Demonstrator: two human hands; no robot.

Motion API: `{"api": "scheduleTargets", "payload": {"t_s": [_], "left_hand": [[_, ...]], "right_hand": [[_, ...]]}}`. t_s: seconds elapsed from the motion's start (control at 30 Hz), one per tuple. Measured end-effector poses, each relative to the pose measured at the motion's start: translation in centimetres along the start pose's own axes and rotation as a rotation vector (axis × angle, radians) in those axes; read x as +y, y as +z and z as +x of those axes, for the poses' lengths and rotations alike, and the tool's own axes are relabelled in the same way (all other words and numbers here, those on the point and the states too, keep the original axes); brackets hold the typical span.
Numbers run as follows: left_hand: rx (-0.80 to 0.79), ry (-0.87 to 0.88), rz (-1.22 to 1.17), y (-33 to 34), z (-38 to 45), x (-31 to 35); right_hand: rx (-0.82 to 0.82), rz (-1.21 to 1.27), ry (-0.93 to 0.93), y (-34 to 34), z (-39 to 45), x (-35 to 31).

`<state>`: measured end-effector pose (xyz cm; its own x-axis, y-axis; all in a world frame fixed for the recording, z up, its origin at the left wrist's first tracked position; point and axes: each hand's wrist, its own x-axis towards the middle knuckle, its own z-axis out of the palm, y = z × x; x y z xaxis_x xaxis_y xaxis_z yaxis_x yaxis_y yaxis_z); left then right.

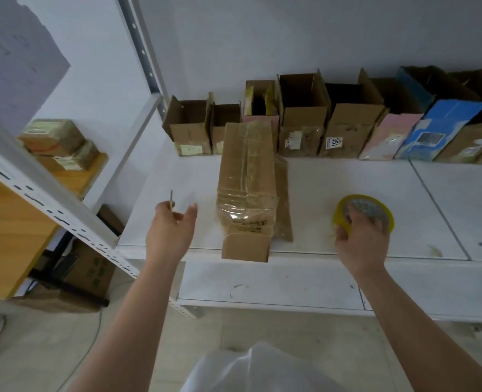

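Centrally, a long cardboard box (246, 188), wrapped with clear tape, lies on the white worktop (333, 179), its near end jutting over the front edge. At 3 o'clock from the box, well apart from it, the right hand (361, 244) curls its fingers round a yellow tape roll (375, 210) that stands tilted on the worktop. At 9 o'clock from the box, just beside its near end but clear of it, the left hand (169, 230) pinches a thin stick (172, 200), too blurred to identify, between thumb and fingers. A flat cardboard sheet (283, 199) lies against the box's right side. At 12 o'clock, a row of open boxes (302, 120) lines the wall.
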<state>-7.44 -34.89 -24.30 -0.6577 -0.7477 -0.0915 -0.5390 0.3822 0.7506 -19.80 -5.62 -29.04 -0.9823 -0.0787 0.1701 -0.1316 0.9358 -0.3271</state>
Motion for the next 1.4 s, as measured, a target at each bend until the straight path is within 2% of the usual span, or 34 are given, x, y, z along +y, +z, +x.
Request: {"api": "scheduleTargets", "payload": {"t_s": [0.07,0.13,0.2,0.23,0.3,0.37,0.47,0.53,0.87,0.97,1.07,1.13,1.27,1.4], "left_hand": [[-0.101,-0.056,0.143,0.8,1.6,-1.9],[-0.150,-0.050,0.222,1.5,2.4,-2.8],[-0.083,0.050,0.226,1.4,2.7,-2.5],[-0.031,0.130,0.115,1.1,2.5,-2.0],[0.008,0.323,-0.227,0.5,1.9,-0.1],[-0.083,0.515,-0.353,0.5,1.0,1.9],[-0.273,0.609,-0.295,1.7,0.4,2.6],[-0.264,0.638,-0.244,2.6,0.7,1.6],[-0.243,0.895,-0.115,3.5,1.8,-0.8],[-0.266,0.793,-0.172,3.1,1.7,-1.4],[-0.150,0.515,-0.239,2.9,0.9,-1.6],[-0.100,0.435,-0.256,3.2,0.4,-1.7],[-0.081,0.490,-0.293,3.5,-0.4,-1.9],[-0.230,0.553,-0.340,2.3,-0.1,-2.8]], "right_hand": [[0.056,0.038,0.012,-0.7,0.1,-1.3],[0.131,0.166,-0.077,-1.8,0.4,-2.9],[0.195,0.294,-0.236,-3.1,0.4,-4.8],[0.215,0.344,-0.306,-3.6,0.3,-5.9],[0.186,0.425,-0.409,-4.3,0.1,-8.0],[0.105,0.465,-0.483,-4.3,-0.3,-9.9],[-0.041,0.391,-0.530,-3.4,-0.6,-11.2],[-0.084,0.336,-0.540,-2.5,-0.9,-10.9],[-0.048,0.419,-0.639,-0.4,-1.6,-9.7],[-0.032,0.415,-0.631,-0.2,-1.8,-9.8],[-0.042,0.464,-0.597,-0.1,-2.2,-9.8],[-0.034,0.514,-0.577,0.2,-2.3,-9.9],[-0.065,0.530,-0.543,0.2,-2.3,-10.2],[-0.232,0.576,-0.531,-0.7,-1.8,-9.4]]}}
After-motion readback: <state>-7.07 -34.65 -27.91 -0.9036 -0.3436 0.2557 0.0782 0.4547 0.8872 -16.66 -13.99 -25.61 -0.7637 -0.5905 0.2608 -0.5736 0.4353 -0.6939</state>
